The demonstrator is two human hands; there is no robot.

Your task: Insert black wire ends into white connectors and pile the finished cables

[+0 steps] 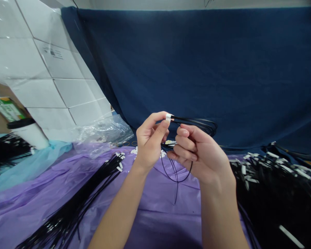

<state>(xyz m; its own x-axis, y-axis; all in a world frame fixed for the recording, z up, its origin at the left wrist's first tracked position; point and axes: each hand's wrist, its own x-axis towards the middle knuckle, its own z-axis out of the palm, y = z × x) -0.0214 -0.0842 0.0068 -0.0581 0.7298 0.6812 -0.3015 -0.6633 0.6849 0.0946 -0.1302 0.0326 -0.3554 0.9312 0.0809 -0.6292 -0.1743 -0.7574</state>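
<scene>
My left hand (151, 138) pinches a small white tag (168, 117) between thumb and forefinger. Thin black cords (202, 121) run from the tag to the right in a narrow loop. My right hand (197, 148) is closed just right of my left hand, its fingers curled around part of the black cord. Loose loops of that cord (177, 181) hang below both hands, over the purple cloth (168, 207). Behind the hands lie more white tags with black cords, partly hidden.
A bundle of black cords (80, 193) lies at the left, a large pile of tagged black cords (269, 193) at the right. A white cup (31, 133), clear plastic (106, 131) and white boxes (33, 58) stand left. A dark blue cloth (197, 65) hangs behind.
</scene>
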